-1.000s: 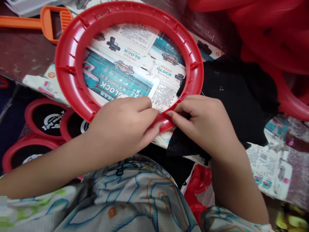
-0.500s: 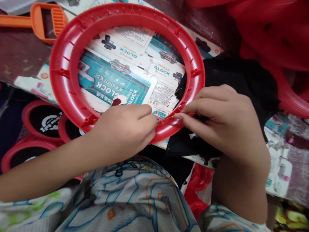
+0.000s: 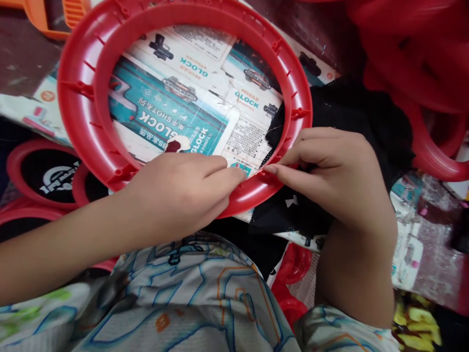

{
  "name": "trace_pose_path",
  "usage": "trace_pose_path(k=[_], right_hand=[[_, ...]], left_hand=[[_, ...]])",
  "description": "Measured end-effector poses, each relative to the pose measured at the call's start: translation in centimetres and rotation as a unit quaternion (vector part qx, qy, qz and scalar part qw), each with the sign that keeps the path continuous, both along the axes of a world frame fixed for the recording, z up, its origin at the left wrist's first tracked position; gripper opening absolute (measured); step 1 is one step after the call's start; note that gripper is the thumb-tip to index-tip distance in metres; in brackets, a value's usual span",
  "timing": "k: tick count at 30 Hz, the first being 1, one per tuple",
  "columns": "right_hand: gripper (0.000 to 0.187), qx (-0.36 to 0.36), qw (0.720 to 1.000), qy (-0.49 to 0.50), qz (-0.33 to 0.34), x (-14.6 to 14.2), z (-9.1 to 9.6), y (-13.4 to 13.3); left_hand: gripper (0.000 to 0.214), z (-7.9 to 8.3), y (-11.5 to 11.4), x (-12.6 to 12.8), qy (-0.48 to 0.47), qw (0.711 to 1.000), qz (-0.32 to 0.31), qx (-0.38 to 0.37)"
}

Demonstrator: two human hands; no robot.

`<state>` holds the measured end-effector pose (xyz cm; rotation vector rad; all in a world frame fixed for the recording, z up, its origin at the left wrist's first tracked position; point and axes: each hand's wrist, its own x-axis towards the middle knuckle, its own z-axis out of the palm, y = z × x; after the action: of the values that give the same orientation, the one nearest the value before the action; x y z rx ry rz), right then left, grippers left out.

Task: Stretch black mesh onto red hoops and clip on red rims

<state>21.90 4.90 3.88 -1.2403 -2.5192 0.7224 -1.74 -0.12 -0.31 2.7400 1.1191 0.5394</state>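
Red ring (image 3: 252, 194) is clasped at its near rim by the left hand (image 3: 183, 190), right hand (image 3: 340, 178) pinched alongside, wrist bent.

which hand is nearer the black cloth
Right. In this view the right hand overlaps the black cloth; the left hand is farther left, at the red ring's near side.

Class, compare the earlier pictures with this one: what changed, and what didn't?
In view, the red ring has turned slightly clockwise and reaches further left. The right hand has moved rightward, slightly away from the left hand. Both hands stay at the ring's near rim; the black cloth remains beside it.
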Motion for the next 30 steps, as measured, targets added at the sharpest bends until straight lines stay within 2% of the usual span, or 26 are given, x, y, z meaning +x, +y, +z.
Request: trace_pose_path(k=[4, 10, 19, 23, 26, 30], right_hand=[[0.022, -0.018, 1.0, 0.021, -0.003, 0.04, -0.04, -0.02], [0.022, 0.007, 1.0, -0.01, -0.016, -0.09, -0.13, -0.09], [0.023, 0.059, 0.996, -0.064, 0.031, 0.11, -0.38, 0.04], [0.025, 0.053, 0.996, -0.065, 0.036, -0.03, -0.47, 0.12], [0.027, 0.031, 0.997, -0.07, 0.022, -0.37, -0.5, 0.06], [0.023, 0.004, 0.998, -0.041, -0.04, -0.64, -0.35, -0.27]], left_hand=[[0.026, 0.04, -0.15, 0.07, -0.001, 1.0, 0.008, -0.011], [0.03, 0.11, -0.13, 0.14, 0.009, 1.0, 0.013, -0.004], [0.033, -0.33, 0.38, -0.47, 0.068, 0.993, -0.075, 0.06], [0.035, -0.34, -0.18, -0.17, 0.08, 0.993, -0.05, 0.07], [0.034, -0.4, -0.54, -0.14, 0.091, 0.993, -0.027, 0.072], [0.032, -0.58, -0.33, -0.38, 0.072, 0.994, -0.041, 0.079]])
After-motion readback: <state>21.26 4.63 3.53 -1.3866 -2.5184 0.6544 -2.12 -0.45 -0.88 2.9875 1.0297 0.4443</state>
